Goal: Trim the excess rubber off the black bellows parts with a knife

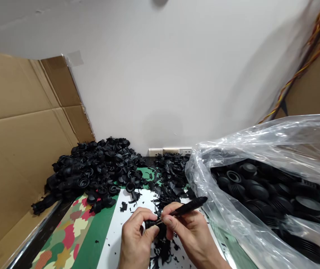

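Observation:
My left hand (136, 236) pinches a small black ribbed rubber part (149, 224) between thumb and fingers, just above the white sheet (114, 229). Held like a pen in my right hand (192, 232) is a slim tool with a black handle (192, 206) and a thin metal end. That metal end reaches the edge of the rubber part; its exact tip shape is too small to make out. Black rubber scraps (164, 250) lie beneath and between both hands. Fingers hide much of the rubber part.
Black ribbed rubber parts (92, 168) are heaped at the back left, by a cardboard box (22, 123). More scraps (173, 170) pile up before the wall sockets (186, 151). A clear plastic bag (204, 179) of rubber parts (256, 190) stands on the right. Twisted cables (302, 71) hang there.

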A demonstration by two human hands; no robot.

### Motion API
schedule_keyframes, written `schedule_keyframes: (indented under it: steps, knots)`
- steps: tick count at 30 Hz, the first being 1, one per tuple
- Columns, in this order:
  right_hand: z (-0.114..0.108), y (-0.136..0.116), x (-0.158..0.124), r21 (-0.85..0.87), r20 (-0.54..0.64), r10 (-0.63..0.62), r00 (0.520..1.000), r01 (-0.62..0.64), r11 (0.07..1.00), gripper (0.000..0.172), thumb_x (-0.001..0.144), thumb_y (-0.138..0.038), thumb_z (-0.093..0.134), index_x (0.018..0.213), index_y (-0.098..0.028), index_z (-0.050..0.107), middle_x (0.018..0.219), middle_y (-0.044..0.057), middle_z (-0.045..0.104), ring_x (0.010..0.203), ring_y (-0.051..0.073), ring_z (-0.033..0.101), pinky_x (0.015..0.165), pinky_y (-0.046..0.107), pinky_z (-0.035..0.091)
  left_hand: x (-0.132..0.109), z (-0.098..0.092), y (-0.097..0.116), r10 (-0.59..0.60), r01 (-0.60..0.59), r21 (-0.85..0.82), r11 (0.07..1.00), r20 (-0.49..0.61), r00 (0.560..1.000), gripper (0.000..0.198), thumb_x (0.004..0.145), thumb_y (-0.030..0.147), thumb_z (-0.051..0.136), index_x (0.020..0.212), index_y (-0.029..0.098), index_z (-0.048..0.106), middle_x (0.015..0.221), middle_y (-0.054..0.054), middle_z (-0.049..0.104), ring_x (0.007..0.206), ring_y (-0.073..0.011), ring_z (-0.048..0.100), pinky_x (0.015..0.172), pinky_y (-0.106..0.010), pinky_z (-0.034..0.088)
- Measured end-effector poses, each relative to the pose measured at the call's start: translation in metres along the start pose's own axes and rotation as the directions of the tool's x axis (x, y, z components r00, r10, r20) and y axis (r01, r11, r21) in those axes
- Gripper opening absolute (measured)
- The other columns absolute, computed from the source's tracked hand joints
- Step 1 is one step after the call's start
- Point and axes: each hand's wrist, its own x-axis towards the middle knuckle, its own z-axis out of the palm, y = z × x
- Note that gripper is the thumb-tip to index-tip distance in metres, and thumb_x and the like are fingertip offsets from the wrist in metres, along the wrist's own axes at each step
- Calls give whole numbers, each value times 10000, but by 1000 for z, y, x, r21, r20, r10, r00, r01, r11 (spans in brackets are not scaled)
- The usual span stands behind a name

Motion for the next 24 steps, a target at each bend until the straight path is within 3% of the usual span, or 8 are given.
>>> schedule_keyframes:
  steps: [17,20,24]
  knots:
    - [0,6,-3,-117,19,-73,997,75,990,215,798,-390,610,748,-182,620,531,0,586,445,154,577,444,250,467,-1,0,1,2,-2,51,999,17,1000,89,693,128,612,700,200,664,732,-22,638,714,-200,599,637,-274,475]
    - [3,8,-6,-232,40,-223,974,226,946,164,842,-315,557,741,-197,608,582,9,591,443,143,567,427,242,449,-1,2,0,-4,3,55,998,30,1000,55,723,178,627,686,195,663,701,-19,624,671,-188,589,605,-263,465]
    - [6,5,-7,-429,123,-509,852,508,747,156,840,-166,498,735,-206,605,641,39,607,530,156,589,460,241,452,-4,5,-1,1,-3,27,1000,53,999,76,725,218,643,662,185,669,665,-21,620,642,-185,582,589,-258,452]
